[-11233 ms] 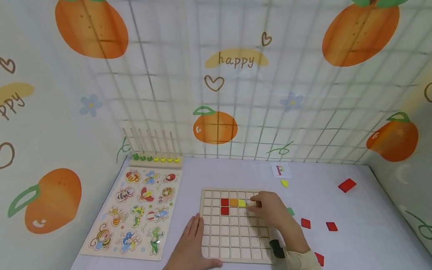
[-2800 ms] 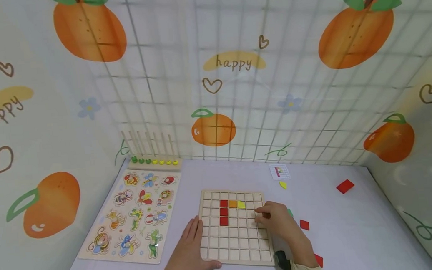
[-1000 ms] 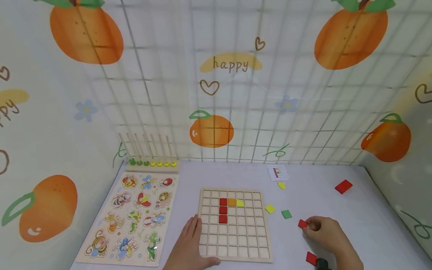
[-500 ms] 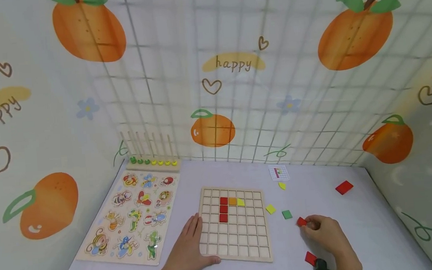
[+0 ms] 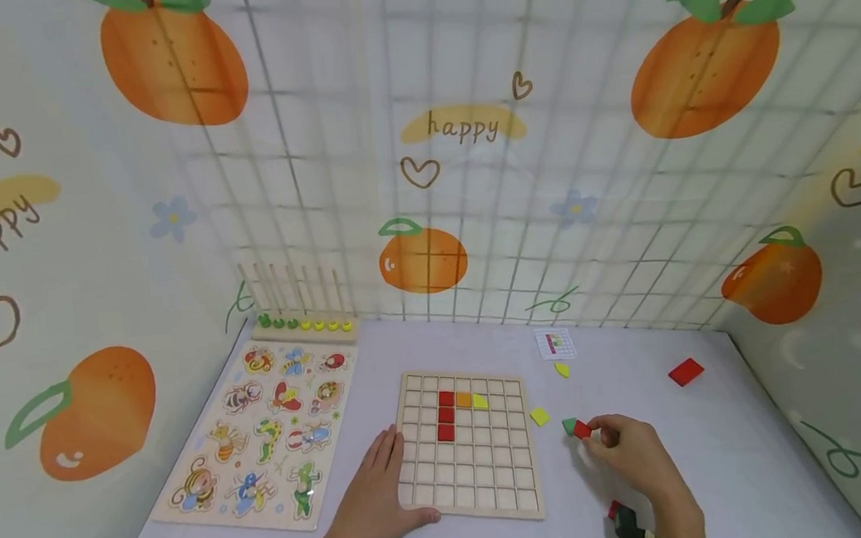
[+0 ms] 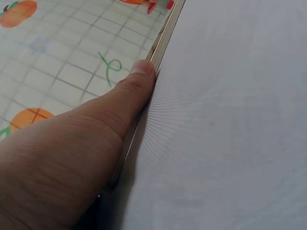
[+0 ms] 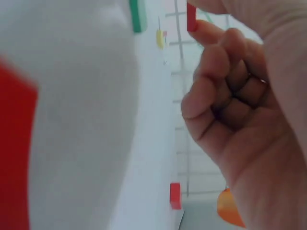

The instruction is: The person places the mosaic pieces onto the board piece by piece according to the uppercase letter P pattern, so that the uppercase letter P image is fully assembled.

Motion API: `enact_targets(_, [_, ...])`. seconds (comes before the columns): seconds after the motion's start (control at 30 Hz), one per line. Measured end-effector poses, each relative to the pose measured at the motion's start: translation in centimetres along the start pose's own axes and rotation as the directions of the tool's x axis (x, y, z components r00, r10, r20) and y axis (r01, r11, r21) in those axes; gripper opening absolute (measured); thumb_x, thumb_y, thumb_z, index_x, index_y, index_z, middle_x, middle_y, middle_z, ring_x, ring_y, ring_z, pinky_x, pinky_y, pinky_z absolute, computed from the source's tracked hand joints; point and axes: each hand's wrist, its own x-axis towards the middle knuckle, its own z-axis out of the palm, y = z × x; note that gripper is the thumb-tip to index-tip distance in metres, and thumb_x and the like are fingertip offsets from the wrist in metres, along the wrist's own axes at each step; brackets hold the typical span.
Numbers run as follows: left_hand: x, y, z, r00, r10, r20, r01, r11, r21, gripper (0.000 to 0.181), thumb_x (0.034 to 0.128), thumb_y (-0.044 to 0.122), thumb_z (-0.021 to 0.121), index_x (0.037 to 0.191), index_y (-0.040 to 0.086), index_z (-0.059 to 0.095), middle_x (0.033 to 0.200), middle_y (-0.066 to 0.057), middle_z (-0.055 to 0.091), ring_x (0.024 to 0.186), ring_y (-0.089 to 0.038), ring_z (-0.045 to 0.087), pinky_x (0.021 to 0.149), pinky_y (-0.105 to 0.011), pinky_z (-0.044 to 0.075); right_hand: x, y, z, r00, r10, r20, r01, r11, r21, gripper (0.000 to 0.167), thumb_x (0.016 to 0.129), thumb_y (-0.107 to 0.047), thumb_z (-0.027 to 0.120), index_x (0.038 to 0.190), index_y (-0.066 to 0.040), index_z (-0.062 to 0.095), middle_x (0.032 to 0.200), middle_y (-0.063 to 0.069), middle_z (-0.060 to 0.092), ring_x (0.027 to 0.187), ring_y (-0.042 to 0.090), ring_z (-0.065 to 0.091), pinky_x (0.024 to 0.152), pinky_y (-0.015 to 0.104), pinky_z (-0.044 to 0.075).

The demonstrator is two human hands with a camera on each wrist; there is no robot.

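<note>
A wooden grid board (image 5: 490,473) lies flat on the table. Set in its cells are a column of three red square tiles (image 5: 446,415), an orange tile (image 5: 464,400) and a yellow rounded tile (image 5: 480,401). My left hand (image 5: 371,498) rests against the board's near left corner, fingers straight along its side; in the left wrist view the thumb (image 6: 120,100) presses the edge. Right of the board, my right hand (image 5: 631,451) pinches a red square tile (image 5: 582,429) between thumb and fingertips. That tile partly covers a green tile (image 5: 568,426) in the head view.
Near the right wrist lies another red tile (image 5: 613,510). A yellow square (image 5: 539,416), a yellow leaf-shaped piece (image 5: 562,370), a pattern card (image 5: 555,344) and a red block (image 5: 686,372) lie farther back. An insect puzzle (image 5: 266,497) and a bead-and-peg stand (image 5: 315,330) occupy the left.
A third red tile has joined the column on the board. My right hand has taken a red tile from the table and moved left with it. The left hand stays in place.
</note>
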Motion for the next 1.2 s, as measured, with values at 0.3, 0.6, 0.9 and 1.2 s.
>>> enact_targets(0.3, [0.2,0.0,0.0,1.000,0.001,-0.010,-0.001,1.000,-0.003,0.133,0.0678,0.084,0.071,0.163,0.004,0.022,0.172,-0.014,0.016,0.159,-0.035,0.016,0.123,-0.054,0.032,-0.1,-2.4,0.7,0.997,-0.072,0.019,0.071,0.996,0.055,0.029,0.084,-0.019,0.080,0.110,-0.007,0.075,0.077,0.001,0.054,0.075,0.015,0.050,0.058,0.025,0.038])
enact_targets(0.6, [0.1,-0.1,0.2,1.000,-0.008,-0.011,0.008,1.000,-0.011,0.134,0.0677,0.085,0.071,0.163,0.005,0.020,0.172,-0.013,0.015,0.159,-0.034,0.014,0.124,-0.053,0.030,-0.2,-4.5,1.8,0.984,-0.175,0.029,0.172,0.982,0.073,0.020,0.084,-0.016,0.080,0.103,-0.011,0.076,0.074,-0.001,0.052,0.071,0.014,0.048,0.057,0.024,0.038])
enact_targets(0.9, [0.2,0.1,0.1,1.000,-0.009,-0.009,0.009,1.000,-0.011,0.133,0.0679,0.082,0.073,0.163,0.005,0.021,0.172,-0.014,0.016,0.159,-0.034,0.015,0.124,-0.053,0.031,-0.5,-6.1,2.9,0.953,-0.303,0.013,0.301,0.950,0.089,0.012,0.083,-0.010,0.079,0.094,-0.013,0.074,0.072,-0.005,0.051,0.067,0.008,0.046,0.056,0.022,0.038])
enact_targets(1.2, [0.2,0.1,0.1,1.000,-0.011,-0.011,0.011,1.000,0.001,0.133,0.0681,0.082,0.073,0.163,0.005,0.021,0.172,-0.013,0.015,0.159,-0.034,0.014,0.125,-0.052,0.029,-0.6,-7.7,3.7,0.953,-0.298,0.052,0.292,0.951,0.103,0.015,0.083,-0.011,0.082,0.096,-0.014,0.075,0.073,-0.005,0.052,0.068,0.009,0.048,0.051,0.022,0.040])
